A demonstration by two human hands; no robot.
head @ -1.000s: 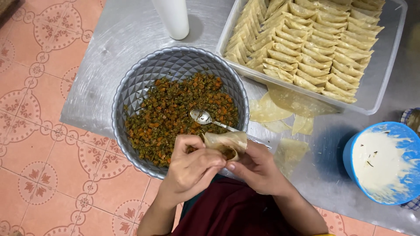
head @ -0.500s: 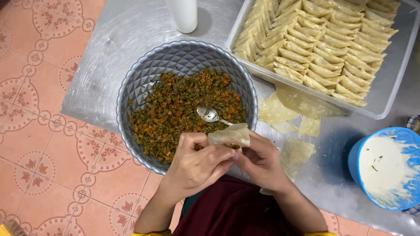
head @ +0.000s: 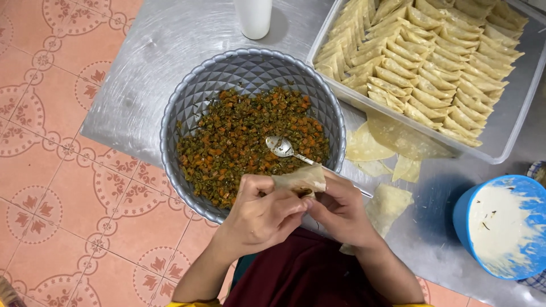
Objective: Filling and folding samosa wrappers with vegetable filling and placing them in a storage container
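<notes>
My left hand (head: 259,213) and my right hand (head: 340,211) meet over the near rim of a grey faceted bowl (head: 196,91). Together they pinch a pale folded pastry wrapper (head: 301,179) with a little dark filling showing at its fold. The bowl holds chopped orange and green vegetable filling (head: 239,139). A metal spoon (head: 281,148) lies in the filling, its handle running under my right hand.
A clear tray (head: 515,122) packed with several rows of folded pastries stands at the back right. Loose wrapper sheets (head: 392,145) lie on the metal table (head: 148,62). A blue bowl (head: 463,213) of white paste sits at right, a white cylinder (head: 254,17) at the back. Patterned floor tiles lie left.
My hands and the wrapper stay at the bowl's near rim, fingers working the fold slightly. The view shifted a little; the spoon lies as before.
</notes>
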